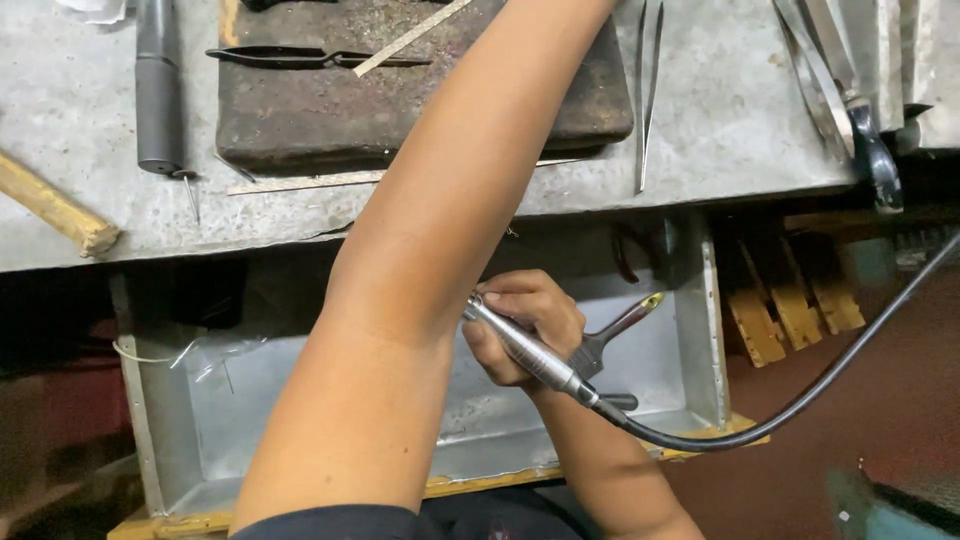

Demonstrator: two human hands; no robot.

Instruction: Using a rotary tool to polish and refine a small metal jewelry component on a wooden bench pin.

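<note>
Your right-hand fingers [500, 292] are curled tight round a slim metal rotary handpiece [525, 347], gripping it like a pen, with the right hand [522, 325] positioned over the open metal drawer [690, 330] below the bench edge. The handpiece runs diagonally down to the right, where a black flexible shaft [820, 385] leaves its rear end and curves up and off the right side of the frame. Its working tip is hidden behind your left forearm [440, 250], so what it bears on cannot be seen.

That forearm crosses the whole view from bottom centre to the top edge; your left hand is cut off above the frame, and its grip cannot be judged.

Just beside the right hand, inside the drawer, lies what appears to be a dark-handled brush [610, 335] with a brass-coloured end, partly covered by the handpiece.

On the grey benchtop [720, 110] above: a dark worn block [330, 120] carrying black pliers [290, 57] and a thin metal strip [410, 37]; tweezers [647, 90] to its right; shears [835, 85] near the right corner, overhanging the edge; a black cylindrical tool [158, 90] and a wooden handle [55, 205] at left.

The drawer floor left of your forearm is open; its right wall stands near the hand.
</note>
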